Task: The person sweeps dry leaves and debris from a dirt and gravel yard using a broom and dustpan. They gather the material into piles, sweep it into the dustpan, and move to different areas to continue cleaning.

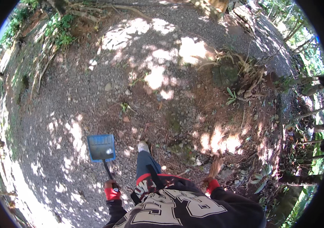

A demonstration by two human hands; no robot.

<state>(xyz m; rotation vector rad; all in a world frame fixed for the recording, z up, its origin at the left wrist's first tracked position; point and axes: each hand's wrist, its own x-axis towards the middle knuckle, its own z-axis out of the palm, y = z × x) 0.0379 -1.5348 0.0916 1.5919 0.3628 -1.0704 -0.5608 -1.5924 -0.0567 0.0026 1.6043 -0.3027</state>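
A blue long-handled dustpan (101, 148) hangs over the gravel at my left side, its pan facing up. My left hand (111, 185) is closed round the dark handle. Low on my right, my right hand (209, 180) grips a short straw hand broom (216, 166), its bristles fanning forward over the ground. Little shows in the pan apart from a bright patch of light. The fingers of both hands are small and partly shaded in this view.
Gravel and bare soil (82, 95) spread ahead, dappled with sun. Exposed roots (251, 81) rise at the right, next to a mossy stone (224, 75). Small green weeds (124, 107) and loose stones lie in front. Trees and shrubs line the right edge. My shoe (143, 146) is stepping forward.
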